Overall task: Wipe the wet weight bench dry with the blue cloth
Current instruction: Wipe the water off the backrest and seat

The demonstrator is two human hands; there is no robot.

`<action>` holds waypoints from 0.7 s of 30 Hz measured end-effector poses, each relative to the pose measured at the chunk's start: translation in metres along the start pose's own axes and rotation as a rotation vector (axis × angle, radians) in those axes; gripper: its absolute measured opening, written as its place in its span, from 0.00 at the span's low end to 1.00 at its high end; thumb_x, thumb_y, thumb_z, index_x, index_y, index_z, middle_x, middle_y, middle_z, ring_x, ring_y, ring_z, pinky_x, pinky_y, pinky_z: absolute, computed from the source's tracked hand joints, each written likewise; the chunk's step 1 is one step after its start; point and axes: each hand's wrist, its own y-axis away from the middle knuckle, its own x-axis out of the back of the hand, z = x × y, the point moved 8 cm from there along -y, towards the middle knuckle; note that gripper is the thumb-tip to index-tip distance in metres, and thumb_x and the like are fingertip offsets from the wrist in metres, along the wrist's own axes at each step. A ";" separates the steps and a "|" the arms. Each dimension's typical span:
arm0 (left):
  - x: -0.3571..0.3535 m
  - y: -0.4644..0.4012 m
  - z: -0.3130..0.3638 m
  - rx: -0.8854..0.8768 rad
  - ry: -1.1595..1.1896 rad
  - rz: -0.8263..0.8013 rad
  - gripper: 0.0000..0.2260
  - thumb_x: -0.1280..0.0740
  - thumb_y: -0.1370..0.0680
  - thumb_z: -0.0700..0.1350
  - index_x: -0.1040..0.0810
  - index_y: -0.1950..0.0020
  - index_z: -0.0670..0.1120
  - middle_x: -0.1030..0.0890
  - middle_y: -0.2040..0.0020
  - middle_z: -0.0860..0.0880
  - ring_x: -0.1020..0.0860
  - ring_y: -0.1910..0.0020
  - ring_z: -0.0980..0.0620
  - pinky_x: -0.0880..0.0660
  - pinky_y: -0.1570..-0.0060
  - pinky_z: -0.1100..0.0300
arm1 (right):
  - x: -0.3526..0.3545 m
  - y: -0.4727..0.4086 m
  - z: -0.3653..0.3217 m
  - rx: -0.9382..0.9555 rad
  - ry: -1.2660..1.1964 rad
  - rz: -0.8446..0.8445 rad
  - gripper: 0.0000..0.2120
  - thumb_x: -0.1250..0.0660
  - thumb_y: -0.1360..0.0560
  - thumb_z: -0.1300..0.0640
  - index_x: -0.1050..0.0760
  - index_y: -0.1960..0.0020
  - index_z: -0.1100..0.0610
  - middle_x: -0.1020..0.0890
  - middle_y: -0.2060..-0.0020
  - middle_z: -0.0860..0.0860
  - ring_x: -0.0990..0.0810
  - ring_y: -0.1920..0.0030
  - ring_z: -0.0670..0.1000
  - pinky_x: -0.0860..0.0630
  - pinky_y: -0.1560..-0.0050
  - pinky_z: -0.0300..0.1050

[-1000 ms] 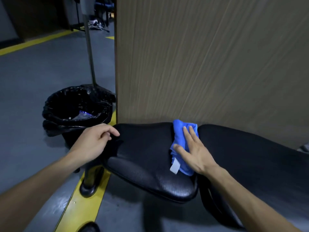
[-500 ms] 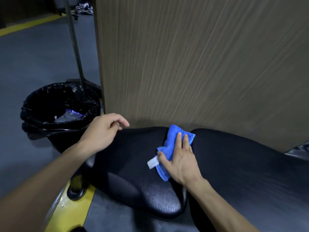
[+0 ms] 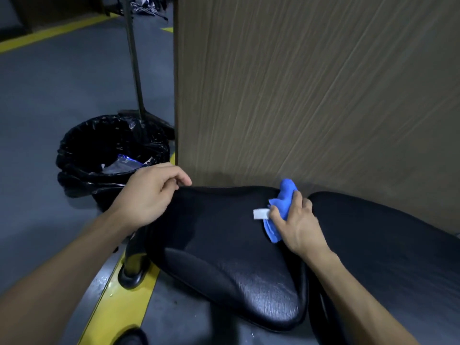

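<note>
The black padded weight bench [image 3: 224, 257] fills the lower middle, its seat pad in front of me and a second pad [image 3: 385, 245] stretching to the right. My right hand [image 3: 296, 222] presses the bunched blue cloth [image 3: 283, 197] onto the seat pad near the gap between the pads; a white label sticks out at the cloth's left. My left hand [image 3: 151, 192] curls loosely over the seat pad's far left edge, fingers bent, holding the rim.
A wood-grain panel [image 3: 311, 95] rises right behind the bench. A bin lined with a black bag [image 3: 109, 155] stands on the floor at the left, with a metal pole [image 3: 134, 58] behind it. A yellow floor stripe [image 3: 119, 302] runs under the bench foot [image 3: 132, 272].
My right hand has bunched the cloth and slid it toward the far side of the seat pad. My left hand stays on the pad's left edge. The view has shifted.
</note>
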 end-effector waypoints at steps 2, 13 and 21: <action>0.005 -0.004 -0.012 0.005 -0.038 -0.007 0.20 0.40 0.22 0.32 0.19 0.55 0.57 0.19 0.54 0.60 0.20 0.54 0.59 0.25 0.54 0.61 | -0.006 0.000 0.003 0.138 0.116 0.067 0.25 0.23 0.36 0.63 0.32 0.44 0.55 0.27 0.55 0.74 0.27 0.65 0.64 0.34 0.76 0.48; -0.010 -0.010 -0.061 0.104 -0.149 -0.226 0.14 0.42 0.20 0.44 0.19 0.47 0.58 0.19 0.50 0.62 0.21 0.51 0.59 0.23 0.49 0.54 | -0.033 -0.101 -0.090 -0.082 0.220 -0.232 0.32 0.47 0.26 0.36 0.23 0.37 0.58 0.20 0.39 0.60 0.23 0.39 0.63 0.30 0.43 0.51; -0.017 -0.024 -0.068 0.193 -0.123 -0.231 0.17 0.42 0.21 0.40 0.18 0.46 0.56 0.16 0.51 0.58 0.19 0.51 0.55 0.23 0.47 0.56 | -0.050 -0.056 -0.157 0.403 0.144 -0.146 0.29 0.50 0.31 0.30 0.26 0.45 0.49 0.17 0.46 0.52 0.19 0.44 0.59 0.27 0.51 0.50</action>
